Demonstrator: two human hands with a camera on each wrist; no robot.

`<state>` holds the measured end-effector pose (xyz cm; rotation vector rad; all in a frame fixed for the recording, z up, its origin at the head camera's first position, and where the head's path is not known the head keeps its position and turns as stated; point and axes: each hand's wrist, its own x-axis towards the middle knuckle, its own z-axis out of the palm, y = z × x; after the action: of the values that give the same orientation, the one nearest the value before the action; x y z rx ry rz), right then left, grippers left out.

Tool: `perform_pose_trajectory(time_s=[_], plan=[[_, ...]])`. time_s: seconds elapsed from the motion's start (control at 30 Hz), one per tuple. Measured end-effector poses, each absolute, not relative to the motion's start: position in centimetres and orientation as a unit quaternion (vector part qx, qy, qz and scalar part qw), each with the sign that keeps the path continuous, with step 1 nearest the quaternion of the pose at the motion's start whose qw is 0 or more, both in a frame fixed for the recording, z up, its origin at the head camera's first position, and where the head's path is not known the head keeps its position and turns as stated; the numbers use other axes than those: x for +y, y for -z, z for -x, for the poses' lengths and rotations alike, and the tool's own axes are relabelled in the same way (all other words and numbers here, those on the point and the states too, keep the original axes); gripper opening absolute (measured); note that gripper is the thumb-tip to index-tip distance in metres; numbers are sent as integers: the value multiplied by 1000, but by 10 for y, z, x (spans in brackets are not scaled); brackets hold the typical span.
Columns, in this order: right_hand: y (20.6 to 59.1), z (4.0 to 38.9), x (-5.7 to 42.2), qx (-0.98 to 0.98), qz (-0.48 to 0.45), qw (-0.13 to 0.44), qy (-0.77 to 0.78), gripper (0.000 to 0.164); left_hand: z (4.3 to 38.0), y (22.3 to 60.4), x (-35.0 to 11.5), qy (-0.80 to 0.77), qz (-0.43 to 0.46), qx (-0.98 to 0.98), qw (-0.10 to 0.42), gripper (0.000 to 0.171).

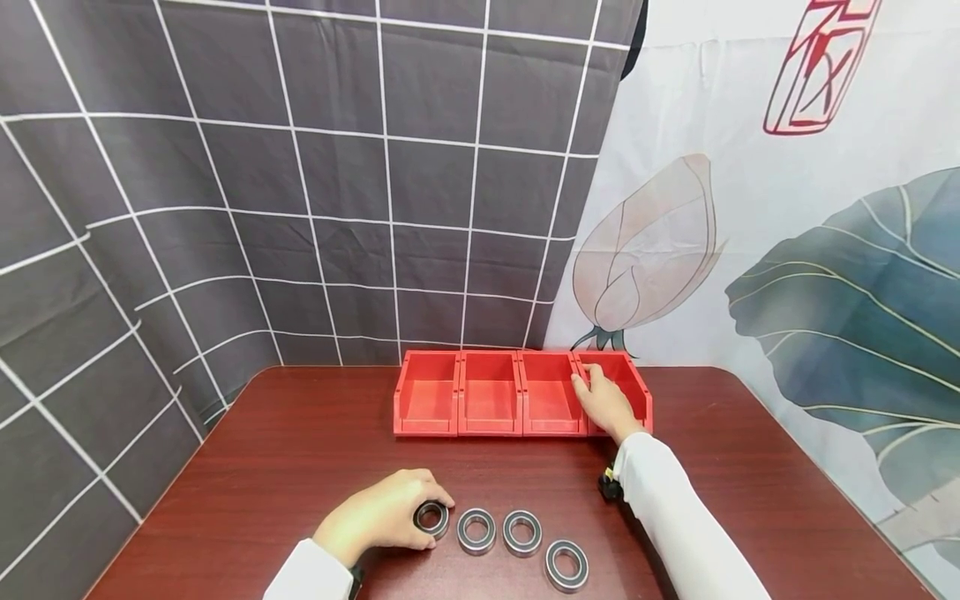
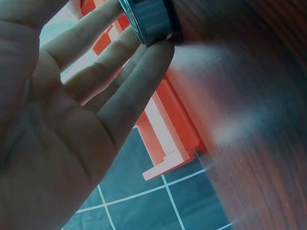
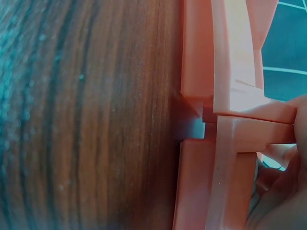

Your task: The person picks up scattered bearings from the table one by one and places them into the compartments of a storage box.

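Note:
On the table, my left hand (image 1: pixel 390 512) pinches a ball bearing (image 1: pixel 431 518) between thumb and fingers. The left wrist view shows this bearing (image 2: pixel 156 21) at the fingertips, partly cut off by the top edge. Beside it three more bearings lie flat: one bearing (image 1: pixel 458 532), a second (image 1: pixel 508 533) and a third (image 1: pixel 550 567) nearest the front. My right hand (image 1: pixel 609 404) grips the rightmost red bin (image 1: pixel 641 400) at its left wall, with thumb and fingers astride the divider. In the right wrist view its fingers (image 3: pixel 278 187) are partly hidden behind the bin wall.
Three more red bins join it in a row: left (image 1: pixel 427 400), second (image 1: pixel 490 400) and third (image 1: pixel 551 400). They stand along the far edge of the brown table (image 1: pixel 315 442). Behind hang a grey grid cloth (image 1: pixel 337 167) and a white printed cloth (image 1: pixel 675 108).

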<state>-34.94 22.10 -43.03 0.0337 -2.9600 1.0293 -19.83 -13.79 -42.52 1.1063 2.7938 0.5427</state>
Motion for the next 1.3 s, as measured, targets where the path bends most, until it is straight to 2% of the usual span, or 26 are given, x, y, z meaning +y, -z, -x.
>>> perform_pose_trajectory(time_s=[0.43, 0.73, 1.03, 1.3], plan=[[432, 349, 221, -946, -5, 7, -323, 59, 199, 430, -142, -175, -368, 913, 8, 39], [434, 351, 221, -948, -10, 19, -318, 58, 206, 431, -145, -168, -361, 913, -86, 39], [432, 350, 220, -948, -14, 22, -318, 58, 221, 428, -147, -191, -279, 918, -206, 47], [432, 350, 220, -947, -13, 20, -320, 60, 229, 422, -149, -212, -239, 915, -245, 44]])
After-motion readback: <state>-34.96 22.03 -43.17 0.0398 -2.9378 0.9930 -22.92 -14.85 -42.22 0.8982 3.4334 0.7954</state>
